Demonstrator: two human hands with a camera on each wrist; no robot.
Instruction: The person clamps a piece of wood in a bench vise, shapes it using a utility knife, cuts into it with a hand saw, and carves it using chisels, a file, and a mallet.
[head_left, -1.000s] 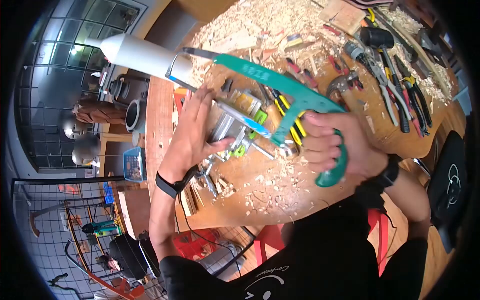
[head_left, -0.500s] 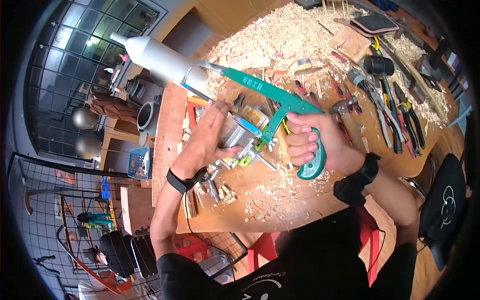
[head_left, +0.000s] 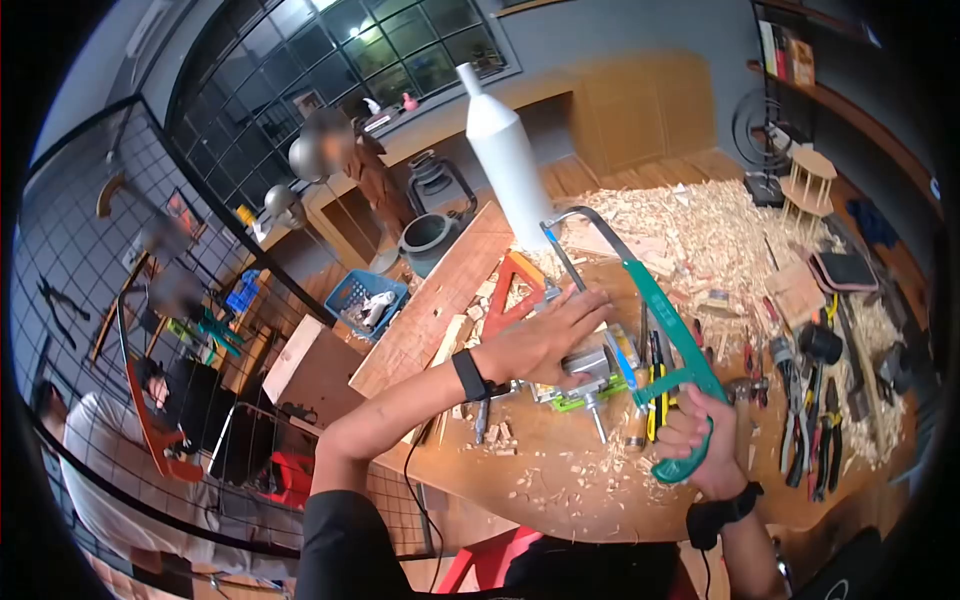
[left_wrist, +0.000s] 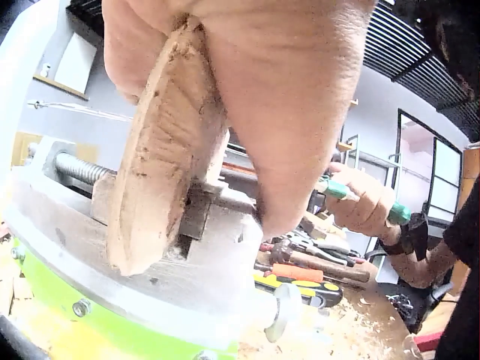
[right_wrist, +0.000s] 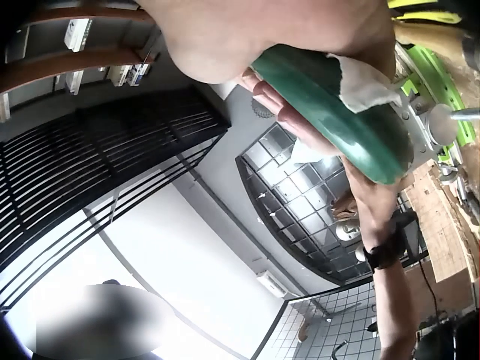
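My right hand (head_left: 710,440) grips the green handle of a hacksaw (head_left: 672,320). Its blade, partly blue, runs past the fingertips of my left hand (head_left: 540,345), over a silver and lime-green vise (head_left: 590,385). The left hand lies over the vise with fingers extended and thumb spread. In the left wrist view, a rough carved piece of wood (left_wrist: 161,157) stands between the jaws of the vise, its upper end under my palm. The right wrist view shows the hacksaw's handle (right_wrist: 330,112) in my fist; the blade is hidden there.
Right of the saw lie several pliers (head_left: 795,430) and a black mallet (head_left: 820,343). Wood shavings (head_left: 690,225) heap at the back. A white bottle-shaped object (head_left: 505,165) stands beyond the blade. Left are a red triangular frame (head_left: 512,290) and a blue basket (head_left: 352,290).
The head view has swung, showing more of the room and the table further right. From one second to half a second ago, the saw handle moved closer to the vise. The left hand stays over the vise.
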